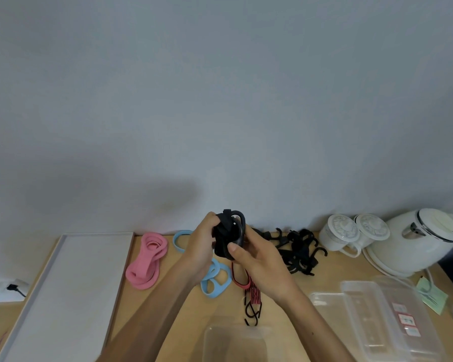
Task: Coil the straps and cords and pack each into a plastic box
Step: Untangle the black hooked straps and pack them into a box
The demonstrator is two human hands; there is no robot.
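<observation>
Head view. A clear plastic box [236,342] stands open at the near centre of the wooden table [178,314]; only its translucent floor can be made out inside. To the near right a stack of clear plastic boxes [392,327] lies with a lid on top, red-edged labels showing through the plastic. A loose clear lid [323,299] lies just left of the stack.

Both hands are raised above the table's centre. The left hand [198,248] curls its fingers round the left side of a coiled black strap [224,236]. The right hand [258,257] grips the right side, with its thumb pressed on the front of the bundle. The strap is wound into a compact dark bundle, and a black oval ring stands out at its top right.

On the table beyond and beneath the hands:
- Left: a pink strap [144,261].
- Centre: a blue strap [216,282], looped.
- Just right of the blue one: a red-and-black bungee cord [250,292] with black hooks.
- Far right: a tangle of black hooked cords [300,250].
</observation>
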